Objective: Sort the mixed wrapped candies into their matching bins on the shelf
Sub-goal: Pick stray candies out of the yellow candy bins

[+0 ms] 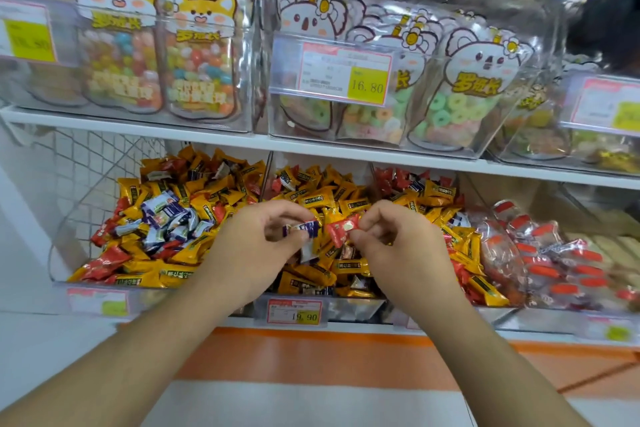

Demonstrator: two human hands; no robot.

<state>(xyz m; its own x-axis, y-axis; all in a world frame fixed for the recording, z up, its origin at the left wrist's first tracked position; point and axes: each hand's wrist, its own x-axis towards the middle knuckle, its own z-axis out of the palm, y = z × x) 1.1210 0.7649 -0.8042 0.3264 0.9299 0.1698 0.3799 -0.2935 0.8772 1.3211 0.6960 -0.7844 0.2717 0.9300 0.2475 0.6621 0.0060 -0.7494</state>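
Red candy [341, 231] pinched in right fingers [363, 236]

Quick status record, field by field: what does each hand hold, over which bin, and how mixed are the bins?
left hand: pinches a purple-and-white candy
right hand: pinches a red candy
position: both over the middle bin, mostly yellow candies
left bin: yellow, with purple-white and red mixed in
right bin: red and yellow mixed
price tag: 19.90 on the middle bin
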